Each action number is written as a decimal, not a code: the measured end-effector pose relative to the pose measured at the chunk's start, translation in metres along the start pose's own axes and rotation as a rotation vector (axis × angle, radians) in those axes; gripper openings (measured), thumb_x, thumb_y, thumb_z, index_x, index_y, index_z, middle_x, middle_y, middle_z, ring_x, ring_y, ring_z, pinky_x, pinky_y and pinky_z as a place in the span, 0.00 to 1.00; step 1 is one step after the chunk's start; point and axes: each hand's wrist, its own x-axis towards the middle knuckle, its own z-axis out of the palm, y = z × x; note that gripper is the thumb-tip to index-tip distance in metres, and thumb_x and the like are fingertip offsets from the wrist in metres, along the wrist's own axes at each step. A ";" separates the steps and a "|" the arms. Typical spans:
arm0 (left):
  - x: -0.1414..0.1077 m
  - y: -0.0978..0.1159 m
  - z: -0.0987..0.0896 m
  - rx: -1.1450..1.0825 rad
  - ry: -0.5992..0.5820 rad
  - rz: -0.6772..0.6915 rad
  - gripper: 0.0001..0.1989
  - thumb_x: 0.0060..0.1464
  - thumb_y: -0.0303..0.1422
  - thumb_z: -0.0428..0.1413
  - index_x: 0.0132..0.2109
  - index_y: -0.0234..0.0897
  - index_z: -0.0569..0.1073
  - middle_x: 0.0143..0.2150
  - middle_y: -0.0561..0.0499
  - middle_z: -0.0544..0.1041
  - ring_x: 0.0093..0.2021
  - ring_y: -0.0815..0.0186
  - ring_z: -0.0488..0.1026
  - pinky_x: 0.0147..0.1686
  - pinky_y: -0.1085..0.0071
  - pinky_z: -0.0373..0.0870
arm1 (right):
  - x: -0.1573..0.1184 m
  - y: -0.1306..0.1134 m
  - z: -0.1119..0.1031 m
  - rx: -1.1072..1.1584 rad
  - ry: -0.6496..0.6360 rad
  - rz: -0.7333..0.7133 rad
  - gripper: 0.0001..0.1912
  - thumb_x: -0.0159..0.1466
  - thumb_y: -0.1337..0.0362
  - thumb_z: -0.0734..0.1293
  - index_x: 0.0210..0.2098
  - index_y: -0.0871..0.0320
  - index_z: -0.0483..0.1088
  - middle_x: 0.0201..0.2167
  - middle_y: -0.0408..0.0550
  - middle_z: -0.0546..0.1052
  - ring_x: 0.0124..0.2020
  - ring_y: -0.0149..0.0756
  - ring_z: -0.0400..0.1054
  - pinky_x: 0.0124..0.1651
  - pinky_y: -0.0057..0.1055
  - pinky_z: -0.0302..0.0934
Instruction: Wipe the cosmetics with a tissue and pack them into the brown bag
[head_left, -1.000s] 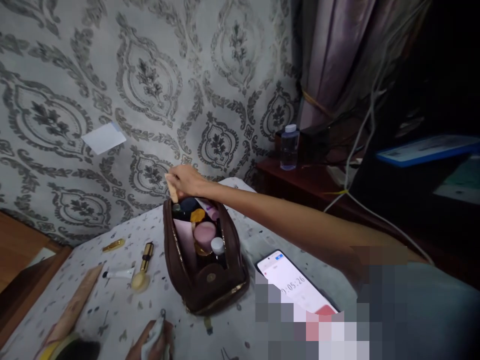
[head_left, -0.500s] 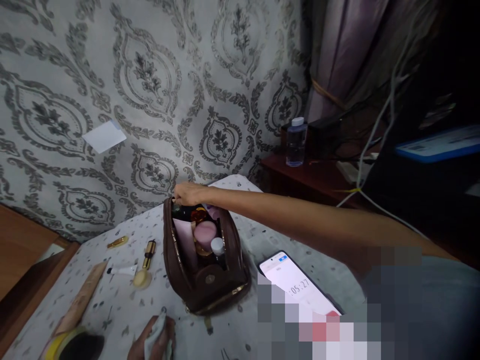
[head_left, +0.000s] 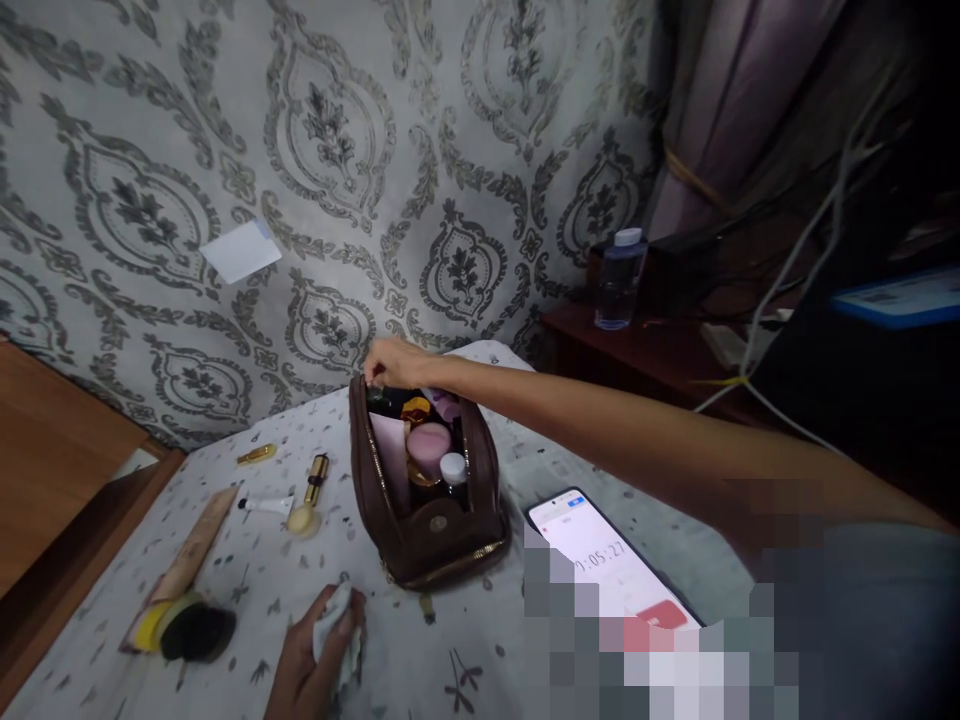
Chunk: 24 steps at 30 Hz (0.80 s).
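A brown zip bag (head_left: 427, 560) stands open on the patterned cloth, filled with a pink-lidded jar (head_left: 429, 450), a white-capped bottle (head_left: 454, 468), a pale pink packet (head_left: 390, 455) and an amber item. My right hand (head_left: 396, 362) is closed at the bag's far left corner, its fingertips at the rim; what they pinch is too small to name. Below the bag, my left hand (head_left: 319, 650) is wrapped round a crumpled pale cloth (head_left: 339, 630). Left of the bag lie a gold-and-cream item (head_left: 306, 515), a white tube (head_left: 266, 504) and a small gold item (head_left: 257, 454).
A beige tube (head_left: 196, 545) and a yellow-and-black round item (head_left: 187, 625) lie at the left. A phone (head_left: 615, 560) lies right of the bag, under my right forearm. A clear bottle (head_left: 619, 285) stands on a dark red table (head_left: 585, 335) near white cables.
The view has shifted, so things sit further right and higher. More of my left hand with the cloth shows. My right hand stays at the bag's far corner.
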 end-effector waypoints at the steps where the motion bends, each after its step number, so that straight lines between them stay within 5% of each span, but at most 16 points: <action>1: 0.000 -0.001 0.001 0.006 0.025 0.004 0.30 0.46 0.59 0.59 0.43 0.39 0.82 0.50 0.44 0.81 0.60 0.48 0.71 0.62 0.58 0.66 | 0.000 0.000 0.000 -0.020 -0.010 -0.015 0.13 0.56 0.76 0.67 0.36 0.62 0.81 0.32 0.45 0.80 0.34 0.31 0.72 0.32 0.22 0.56; 4: 0.000 -0.006 0.003 0.018 0.055 0.005 0.33 0.48 0.61 0.57 0.46 0.38 0.81 0.53 0.42 0.80 0.59 0.47 0.71 0.65 0.54 0.60 | -0.003 -0.001 -0.002 -0.087 -0.016 -0.064 0.15 0.55 0.77 0.66 0.36 0.60 0.81 0.33 0.45 0.81 0.35 0.32 0.72 0.32 0.23 0.55; 12: 0.002 -0.016 -0.002 0.053 0.041 0.076 0.29 0.51 0.57 0.57 0.47 0.37 0.80 0.50 0.43 0.81 0.57 0.47 0.73 0.60 0.54 0.66 | -0.003 0.004 0.001 -0.219 -0.017 -0.125 0.15 0.55 0.78 0.65 0.34 0.59 0.80 0.36 0.47 0.81 0.37 0.35 0.71 0.31 0.26 0.53; 17: 0.010 -0.014 -0.011 0.034 -0.135 0.162 0.25 0.52 0.53 0.59 0.45 0.36 0.79 0.44 0.44 0.82 0.50 0.50 0.77 0.52 0.58 0.73 | -0.005 0.001 0.004 -0.167 -0.013 -0.093 0.14 0.57 0.77 0.66 0.38 0.59 0.80 0.36 0.47 0.81 0.37 0.35 0.72 0.33 0.26 0.55; 24: 0.009 -0.003 -0.012 -0.001 -0.209 0.178 0.21 0.56 0.51 0.57 0.41 0.36 0.77 0.34 0.47 0.79 0.39 0.57 0.75 0.43 0.64 0.73 | -0.004 -0.002 0.007 -0.179 -0.030 -0.109 0.16 0.58 0.78 0.64 0.40 0.61 0.80 0.36 0.49 0.81 0.38 0.35 0.72 0.38 0.27 0.58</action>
